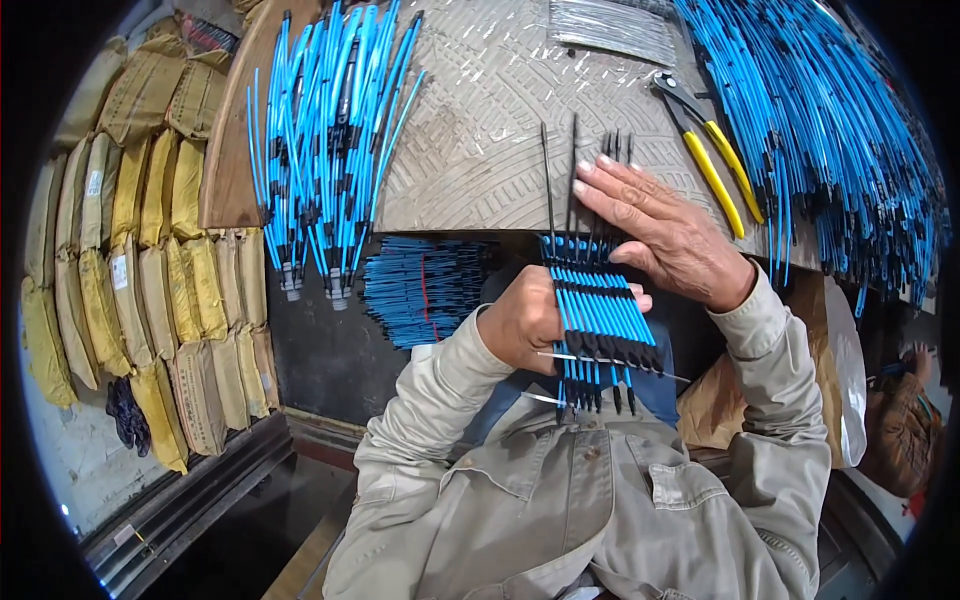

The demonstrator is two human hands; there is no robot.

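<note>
My left hand (528, 315) is closed around a flat row of slim blue rods with black ends (603, 305), held in front of my chest. Its fingertips show at the row's right side. Thin metal wires (618, 367) cross the lower part of the row and stick out past both sides. Over the upper end, my right hand (660, 225) lies flat with its fingers stretched out. It is against or just above the long black tips, and I cannot tell how firmly it touches. Some tips stand farther out than others.
Pliers with yellow handles (712, 180) lie on the worn table (470, 130). Metal wires (612, 30) sit at its far edge. Blue rods lie in bunches left (335, 140) and in a large heap right (810, 130). Wrapped packages (150, 200) are stacked left; another person (905, 430) is far right.
</note>
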